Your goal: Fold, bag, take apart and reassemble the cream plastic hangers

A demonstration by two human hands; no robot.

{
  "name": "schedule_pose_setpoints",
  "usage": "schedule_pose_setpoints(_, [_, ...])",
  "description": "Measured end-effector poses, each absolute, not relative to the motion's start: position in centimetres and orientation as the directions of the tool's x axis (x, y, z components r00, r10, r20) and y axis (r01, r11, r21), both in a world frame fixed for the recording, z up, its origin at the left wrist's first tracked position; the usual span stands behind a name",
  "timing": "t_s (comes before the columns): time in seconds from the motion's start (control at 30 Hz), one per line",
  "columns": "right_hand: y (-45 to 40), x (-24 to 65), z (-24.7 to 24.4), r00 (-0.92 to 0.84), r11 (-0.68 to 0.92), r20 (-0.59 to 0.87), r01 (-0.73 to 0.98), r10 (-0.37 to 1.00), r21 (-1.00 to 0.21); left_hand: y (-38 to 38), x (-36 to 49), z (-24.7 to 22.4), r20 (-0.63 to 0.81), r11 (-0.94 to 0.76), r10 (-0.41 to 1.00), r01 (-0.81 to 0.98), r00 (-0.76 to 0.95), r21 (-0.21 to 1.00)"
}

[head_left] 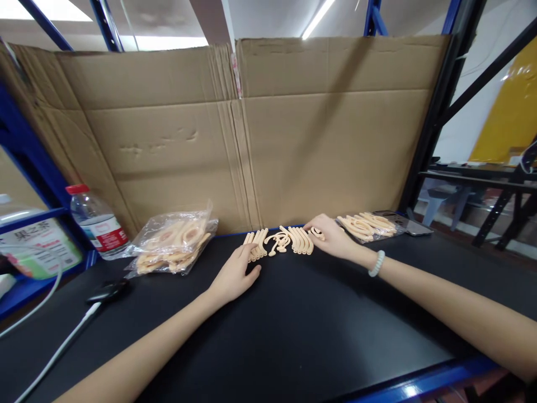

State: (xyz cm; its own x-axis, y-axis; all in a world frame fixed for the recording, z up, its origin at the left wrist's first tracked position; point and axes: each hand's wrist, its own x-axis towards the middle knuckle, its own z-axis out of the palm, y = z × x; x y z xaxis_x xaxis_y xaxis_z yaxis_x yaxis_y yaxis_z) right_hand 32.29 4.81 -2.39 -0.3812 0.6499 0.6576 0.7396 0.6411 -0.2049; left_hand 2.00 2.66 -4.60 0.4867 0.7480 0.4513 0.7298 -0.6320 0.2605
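Bright ceiling tube light (318,19), soft shadows, tabletop glare, wide-angle stretching at edges

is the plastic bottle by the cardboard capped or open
Capped: a red cap sits on top of the clear bottle.

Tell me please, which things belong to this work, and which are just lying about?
In use, it seems:
pale curved pieces, by left hand and right hand
perhaps left bag and right bag, holding pale pieces

Lying about:
red-capped bottle
black device, white cable
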Motion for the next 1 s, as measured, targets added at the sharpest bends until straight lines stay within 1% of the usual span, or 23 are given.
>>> schedule_pose_setpoints(0.13, [5.2, 28.3, -2.6, -0.529, 0.723, 0.590, 0.677, 0.610, -0.140, 2.9, 1.9, -4.8, 0.468, -0.620, 0.752, 0.739, 0.464, 0.264])
schedule_pose_setpoints(0.37, [6.1, 24.7, -2.6, -0.675, 0.788, 0.493, 0.614, 0.549, -0.037, 3.5, 1.5, -5.5, 0.494, -0.578, 0.768, 0.773, 0.407, 0.261])
schedule_pose_setpoints(0.5, [6.3, 23.5, -3.2, -0.719, 0.812, 0.463, 0.584, 0.518, -0.004, 3.6, 1.5, -5.7, 0.510, -0.533, 0.784, 0.806, 0.355, 0.258])
schedule_pose_setpoints(0.6, [6.8, 23.4, -3.5, -0.714, 0.816, 0.471, 0.578, 0.518, -0.022, 3.6, 1.4, -5.6, 0.516, -0.506, 0.792, 0.824, 0.326, 0.255])
schedule_pose_setpoints(0.77, [6.5, 24.1, -2.4, -0.627, 0.808, 0.577, 0.580, 0.524, -0.104, 3.3, 1.3, -4.9, 0.522, -0.496, 0.794, 0.828, 0.311, 0.262])
schedule_pose_setpoints(0.83, [5.6, 24.3, -1.5, -0.556, 0.801, 0.635, 0.573, 0.536, -0.174, 3.1, 1.2, -4.6, 0.522, -0.500, 0.794, 0.822, 0.310, 0.272])
schedule_pose_setpoints(0.9, [4.5, 24.6, -0.9, -0.461, 0.789, 0.676, 0.532, 0.575, -0.309, 2.9, 1.1, -4.3, 0.524, -0.498, 0.797, 0.817, 0.299, 0.292])
schedule_pose_setpoints(1.0, [2.8, 25.1, -0.5, -0.296, 0.726, 0.673, 0.417, 0.678, -0.548, 2.7, 1.0, -4.0, 0.534, -0.490, 0.803, 0.804, 0.265, 0.338])
